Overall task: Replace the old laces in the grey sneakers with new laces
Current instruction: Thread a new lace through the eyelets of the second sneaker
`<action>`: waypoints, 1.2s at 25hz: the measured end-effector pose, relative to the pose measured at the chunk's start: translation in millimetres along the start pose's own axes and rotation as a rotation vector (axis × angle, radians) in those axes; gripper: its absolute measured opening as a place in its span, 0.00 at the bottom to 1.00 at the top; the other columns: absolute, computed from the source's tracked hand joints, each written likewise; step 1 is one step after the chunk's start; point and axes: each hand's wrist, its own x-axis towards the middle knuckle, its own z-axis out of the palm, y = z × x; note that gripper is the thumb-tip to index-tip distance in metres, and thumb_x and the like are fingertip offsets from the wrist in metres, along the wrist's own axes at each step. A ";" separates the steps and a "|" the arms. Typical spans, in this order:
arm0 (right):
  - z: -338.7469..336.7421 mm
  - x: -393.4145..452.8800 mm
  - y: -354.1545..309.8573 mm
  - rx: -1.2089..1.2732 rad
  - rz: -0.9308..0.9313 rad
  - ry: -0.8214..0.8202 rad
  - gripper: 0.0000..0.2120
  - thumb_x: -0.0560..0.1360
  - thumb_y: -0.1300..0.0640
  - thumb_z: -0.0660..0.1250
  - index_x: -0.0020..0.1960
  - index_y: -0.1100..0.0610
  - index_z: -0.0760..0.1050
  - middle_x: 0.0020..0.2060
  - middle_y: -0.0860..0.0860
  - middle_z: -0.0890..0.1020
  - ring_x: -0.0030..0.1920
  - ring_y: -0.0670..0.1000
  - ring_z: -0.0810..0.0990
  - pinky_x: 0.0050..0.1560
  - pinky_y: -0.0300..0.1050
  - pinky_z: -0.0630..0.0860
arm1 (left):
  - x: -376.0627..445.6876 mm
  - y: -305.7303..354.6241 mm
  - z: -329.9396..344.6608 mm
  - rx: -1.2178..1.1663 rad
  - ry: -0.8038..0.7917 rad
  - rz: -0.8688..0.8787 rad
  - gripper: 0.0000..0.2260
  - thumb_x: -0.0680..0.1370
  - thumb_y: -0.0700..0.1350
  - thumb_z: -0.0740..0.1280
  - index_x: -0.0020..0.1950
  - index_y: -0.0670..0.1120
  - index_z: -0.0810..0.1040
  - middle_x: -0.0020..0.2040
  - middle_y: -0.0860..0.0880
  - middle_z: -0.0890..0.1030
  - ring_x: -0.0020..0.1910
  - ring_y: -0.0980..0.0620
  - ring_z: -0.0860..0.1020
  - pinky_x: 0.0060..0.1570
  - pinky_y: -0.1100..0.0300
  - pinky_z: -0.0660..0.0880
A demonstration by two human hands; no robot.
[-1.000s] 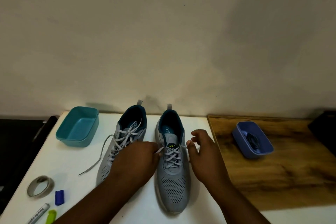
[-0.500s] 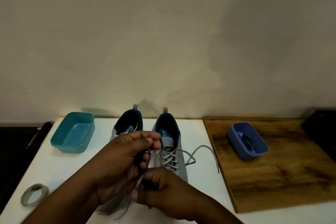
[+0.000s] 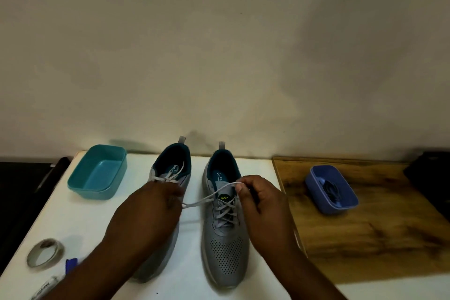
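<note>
Grey lace (image 3: 209,198) pinched by both hands' fingers (image 3: 239,187), taut

Left hand (image 3: 155,204) pinching; right hand (image 3: 261,198) — pinching.

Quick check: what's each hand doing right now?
Left hand: pinches one end of the lace.
Right hand: pinches the other end.

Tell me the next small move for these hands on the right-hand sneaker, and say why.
Probably keep drawing the grey lace out of the top eyelets of the right-hand sneaker. The right hand pinches one part near the tongue, the left hand holds it further along, and the crossings below are still threaded. The teal tub looks a likely place for the old lace.
</note>
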 end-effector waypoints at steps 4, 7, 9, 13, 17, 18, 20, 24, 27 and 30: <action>22.8 -18.5 -5.4 -0.220 -0.262 0.012 0.15 0.81 0.47 0.62 0.65 0.49 0.77 0.56 0.48 0.84 0.54 0.43 0.81 0.60 0.40 0.81 | -9.9 28.8 -1.1 -0.343 0.194 0.105 0.12 0.81 0.59 0.63 0.52 0.55 0.84 0.53 0.53 0.82 0.48 0.56 0.77 0.47 0.59 0.72; 27.6 -22.6 -8.5 -0.305 -0.494 0.051 0.14 0.79 0.52 0.64 0.60 0.55 0.82 0.53 0.51 0.85 0.53 0.47 0.82 0.58 0.40 0.80 | -10.2 44.7 7.0 -1.084 -0.332 -0.294 0.17 0.81 0.55 0.66 0.42 0.46 0.87 0.34 0.52 0.81 0.31 0.55 0.72 0.35 0.61 0.69; 25.2 -18.6 -11.8 -0.269 -0.540 0.028 0.13 0.80 0.56 0.65 0.60 0.57 0.83 0.55 0.51 0.85 0.55 0.48 0.82 0.58 0.43 0.80 | -8.6 40.5 14.4 -1.260 -0.364 -0.421 0.13 0.80 0.50 0.68 0.42 0.46 0.88 0.33 0.49 0.75 0.30 0.55 0.68 0.32 0.61 0.65; 28.4 -19.5 -7.9 -0.279 -0.448 -0.084 0.18 0.81 0.50 0.65 0.70 0.48 0.74 0.64 0.47 0.81 0.61 0.46 0.80 0.63 0.42 0.78 | -2.2 32.6 16.9 -1.190 -0.140 -0.322 0.09 0.81 0.49 0.69 0.48 0.47 0.87 0.31 0.52 0.79 0.30 0.54 0.72 0.31 0.64 0.67; 26.4 -11.3 13.4 -0.145 0.285 0.110 0.17 0.76 0.38 0.68 0.62 0.42 0.71 0.57 0.39 0.77 0.54 0.42 0.78 0.52 0.42 0.81 | 4.4 29.4 23.6 -0.747 0.236 0.057 0.06 0.81 0.45 0.68 0.50 0.53 0.84 0.42 0.57 0.85 0.45 0.66 0.80 0.42 0.77 0.71; 27.1 -8.4 21.8 -0.151 0.342 0.102 0.16 0.75 0.37 0.70 0.58 0.42 0.73 0.53 0.38 0.78 0.51 0.42 0.78 0.49 0.42 0.81 | 6.1 29.6 28.6 -0.711 0.247 0.106 0.06 0.81 0.44 0.68 0.52 0.54 0.84 0.43 0.58 0.84 0.47 0.66 0.80 0.44 0.78 0.71; 31.4 -4.5 32.6 -0.090 0.358 0.094 0.10 0.76 0.40 0.71 0.50 0.44 0.77 0.45 0.40 0.81 0.45 0.42 0.81 0.46 0.44 0.82 | 12.3 30.4 42.2 -0.666 0.236 0.154 0.07 0.81 0.45 0.68 0.51 0.56 0.84 0.43 0.61 0.84 0.46 0.65 0.81 0.43 0.75 0.73; 38.1 -9.3 36.3 -0.061 0.365 0.097 0.04 0.79 0.45 0.67 0.50 0.45 0.78 0.43 0.41 0.83 0.43 0.41 0.82 0.45 0.43 0.82 | 23.1 30.8 65.2 -0.476 0.246 0.270 0.11 0.82 0.55 0.64 0.52 0.55 0.85 0.45 0.59 0.83 0.45 0.61 0.79 0.45 0.63 0.75; 39.6 -8.8 37.5 0.025 0.390 0.126 0.03 0.80 0.51 0.68 0.49 0.48 0.79 0.41 0.43 0.83 0.42 0.43 0.82 0.44 0.43 0.82 | 26.9 31.1 76.3 -0.331 0.271 0.369 0.09 0.81 0.53 0.66 0.57 0.55 0.85 0.49 0.56 0.83 0.49 0.58 0.79 0.52 0.60 0.75; 41.3 -7.7 39.3 0.152 0.482 0.120 0.05 0.80 0.56 0.68 0.47 0.50 0.81 0.39 0.46 0.85 0.41 0.45 0.83 0.47 0.48 0.84 | 29.1 34.8 81.5 -0.274 0.269 0.358 0.09 0.81 0.53 0.66 0.59 0.56 0.83 0.51 0.57 0.84 0.50 0.56 0.79 0.54 0.55 0.77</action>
